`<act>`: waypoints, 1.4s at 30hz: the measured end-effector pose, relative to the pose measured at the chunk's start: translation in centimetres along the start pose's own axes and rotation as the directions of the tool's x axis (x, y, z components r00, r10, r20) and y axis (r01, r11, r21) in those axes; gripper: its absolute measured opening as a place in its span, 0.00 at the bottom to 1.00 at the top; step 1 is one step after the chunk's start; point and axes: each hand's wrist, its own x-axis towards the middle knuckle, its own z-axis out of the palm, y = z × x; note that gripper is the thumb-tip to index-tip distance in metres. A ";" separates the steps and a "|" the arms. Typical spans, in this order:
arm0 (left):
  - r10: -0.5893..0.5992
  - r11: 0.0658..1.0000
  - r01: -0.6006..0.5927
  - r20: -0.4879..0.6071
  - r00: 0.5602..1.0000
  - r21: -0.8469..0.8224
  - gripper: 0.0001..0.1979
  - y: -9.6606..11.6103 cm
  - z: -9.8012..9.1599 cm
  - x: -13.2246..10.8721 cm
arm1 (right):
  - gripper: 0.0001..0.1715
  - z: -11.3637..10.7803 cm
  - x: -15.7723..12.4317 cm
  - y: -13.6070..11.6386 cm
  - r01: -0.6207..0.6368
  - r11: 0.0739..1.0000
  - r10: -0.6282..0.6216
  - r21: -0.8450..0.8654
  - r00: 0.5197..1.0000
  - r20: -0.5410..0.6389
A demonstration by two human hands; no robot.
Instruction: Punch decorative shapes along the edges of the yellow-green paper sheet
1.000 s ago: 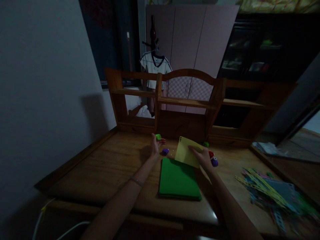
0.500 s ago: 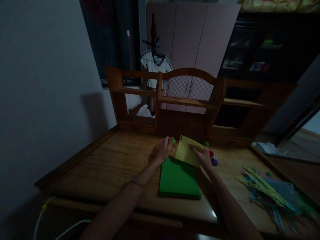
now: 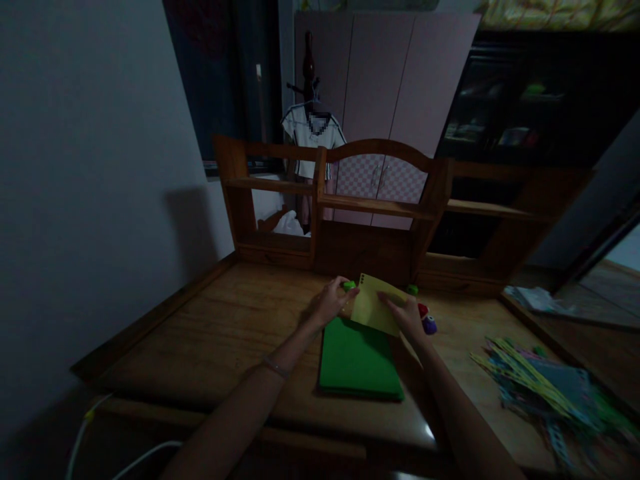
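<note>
My left hand [image 3: 331,303] pinches a small bright-green paper punch [image 3: 349,285] between thumb and fingers, just left of the yellow paper's upper corner. A yellow sheet of paper [image 3: 367,310] is gripped by my right hand [image 3: 406,317], thumb on top and fingers hidden below. Several dark hole-like spots mark its upper left corner. Under the sheet's lower edge lies a stack of green paper or felt [image 3: 359,363] on the desk. Tiny pale bits lie near my left fingers.
On the wooden desk [image 3: 220,327], a second green piece [image 3: 412,289], a red piece [image 3: 423,310] and a purple one [image 3: 429,325] sit beyond my right hand. A pile of coloured strips and cut paper [image 3: 545,380] lies at right. A wooden shelf [image 3: 377,203] lines the back.
My left hand has turned and its thumb has come across toward the yellow sheet, so more of the green punch shows. My right hand and the sheet have barely moved.
</note>
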 end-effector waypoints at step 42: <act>-0.214 0.963 0.249 -0.264 0.941 0.106 0.21 -0.2 -0.9 -0.1 | 0.26 0.1 -0.2 -0.3 -0.009 1.000 0.009 0.021 1.000 -0.004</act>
